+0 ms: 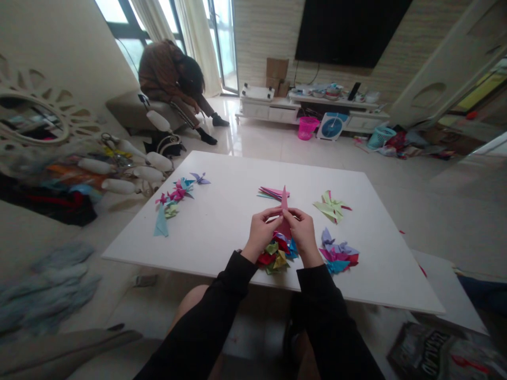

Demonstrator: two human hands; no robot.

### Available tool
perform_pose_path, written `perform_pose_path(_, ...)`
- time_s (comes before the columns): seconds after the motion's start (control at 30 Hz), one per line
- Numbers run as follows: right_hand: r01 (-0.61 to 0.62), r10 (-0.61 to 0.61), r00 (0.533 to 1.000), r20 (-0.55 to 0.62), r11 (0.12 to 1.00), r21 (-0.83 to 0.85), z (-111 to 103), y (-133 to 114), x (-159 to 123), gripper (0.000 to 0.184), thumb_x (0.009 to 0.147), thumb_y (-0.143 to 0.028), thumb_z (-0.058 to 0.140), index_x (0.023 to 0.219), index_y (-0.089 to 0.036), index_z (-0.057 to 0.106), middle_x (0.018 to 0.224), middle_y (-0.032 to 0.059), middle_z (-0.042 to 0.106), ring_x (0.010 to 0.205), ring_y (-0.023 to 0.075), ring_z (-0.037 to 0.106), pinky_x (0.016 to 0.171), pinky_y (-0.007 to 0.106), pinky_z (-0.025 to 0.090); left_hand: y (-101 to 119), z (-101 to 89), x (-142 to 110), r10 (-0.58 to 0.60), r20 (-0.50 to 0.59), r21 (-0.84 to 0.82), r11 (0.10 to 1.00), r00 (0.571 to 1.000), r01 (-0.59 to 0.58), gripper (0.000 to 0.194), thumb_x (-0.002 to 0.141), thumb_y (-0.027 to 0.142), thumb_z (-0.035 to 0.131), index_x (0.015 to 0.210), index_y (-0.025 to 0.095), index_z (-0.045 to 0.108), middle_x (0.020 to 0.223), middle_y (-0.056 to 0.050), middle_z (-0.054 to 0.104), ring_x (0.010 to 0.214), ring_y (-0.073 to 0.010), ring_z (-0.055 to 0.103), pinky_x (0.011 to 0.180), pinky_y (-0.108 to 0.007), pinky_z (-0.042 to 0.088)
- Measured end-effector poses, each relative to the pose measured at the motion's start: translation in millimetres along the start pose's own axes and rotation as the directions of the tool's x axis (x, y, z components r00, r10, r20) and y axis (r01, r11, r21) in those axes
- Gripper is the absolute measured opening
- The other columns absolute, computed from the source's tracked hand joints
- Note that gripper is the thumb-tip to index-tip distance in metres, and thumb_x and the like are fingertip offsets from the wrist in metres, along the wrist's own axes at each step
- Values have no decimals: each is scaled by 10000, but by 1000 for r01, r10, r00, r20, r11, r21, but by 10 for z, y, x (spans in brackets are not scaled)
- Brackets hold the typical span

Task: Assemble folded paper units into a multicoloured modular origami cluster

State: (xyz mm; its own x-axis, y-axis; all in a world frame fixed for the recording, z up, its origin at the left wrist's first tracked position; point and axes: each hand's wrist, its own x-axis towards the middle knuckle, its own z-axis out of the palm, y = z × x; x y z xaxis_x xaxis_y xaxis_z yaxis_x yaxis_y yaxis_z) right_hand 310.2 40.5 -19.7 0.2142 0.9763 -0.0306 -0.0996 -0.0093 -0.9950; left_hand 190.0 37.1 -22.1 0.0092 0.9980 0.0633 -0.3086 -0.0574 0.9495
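Pinching one pink folded paper point(284, 211) between them, left hand point(261, 232) and right hand point(303, 232) hold it upright above the white table point(225, 221). Five piles of folded pieces lie around; fingertips meet, wrists angled inward.

Only partly readable text is showing on the dark glossy printed bag point(443, 354) lying on the floor at bottom right: pale block capitals, tilted, too blurred and distorted to be reading with confidence. Nothing legible is showing on the white rectangular table point(222, 221) or the folded coloured papers.
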Motion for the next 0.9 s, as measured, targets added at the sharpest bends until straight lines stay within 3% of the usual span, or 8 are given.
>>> perform_pose_path(0.23, -60, 60, 998, 6, 997, 39, 24, 35, 71, 426, 745, -573, 776, 878, -169, 798, 843, 66, 772, 718, 198, 674, 633, 306, 527, 27, -9, 63, -50, -5, -61, 997, 999, 50, 365, 711, 233, 833, 1054, 123, 780, 1134, -146, 768, 1069, -263, 727, 1049, -481, 545)
perform_pose_path(0.4, -72, 70, 997, 22, 994, 88, 16, 29, 49, 361, 698, -496, 842, 874, -183, 808, 893, 71, 782, 787, 202, 704, 728, 331, 563, 31, -23, 20, -101, 14, -82, 991, 995, 102, 389, 705, 233, 845, 1070, 120, 771, 1112, -142, 774, 1030, -260, 743, 1032, -475, 562)
perform_pose_path(0.7, -125, 116, 991, 59, 976, 176, 76, -19, -20, 355, 646, -462, 879, 862, -198, 781, 832, 42, 763, 732, 179, 689, 674, 305, 555, 12, -53, -32, -91, -14, -122, 989, 996, 89, 386, 708, 236, 819, 1071, 124, 749, 1127, -145, 770, 1073, -262, 732, 1049, -452, 535)
perform_pose_path(0.8, -132, 124, 991, 53, 976, 172, 74, -18, -17, 326, 641, -446, 870, 813, -190, 763, 752, 26, 734, 674, 167, 662, 639, 295, 535, 15, -64, -33, -108, -15, -158, 982, 994, 104, 374, 714, 228, 793, 1070, 128, 740, 1108, -139, 774, 1031, -247, 735, 984, -404, 555)
perform_pose_path(0.9, -118, 115, 993, 25, 980, 162, 63, -22, 3, 280, 642, -425, 844, 745, -192, 727, 699, 4, 694, 627, 147, 611, 601, 276, 498, 29, -80, -12, -163, -27, -231, 961, 986, 152, 380, 711, 211, 746, 1084, 149, 714, 1060, -109, 780, 912, -210, 734, 811, -316, 571)
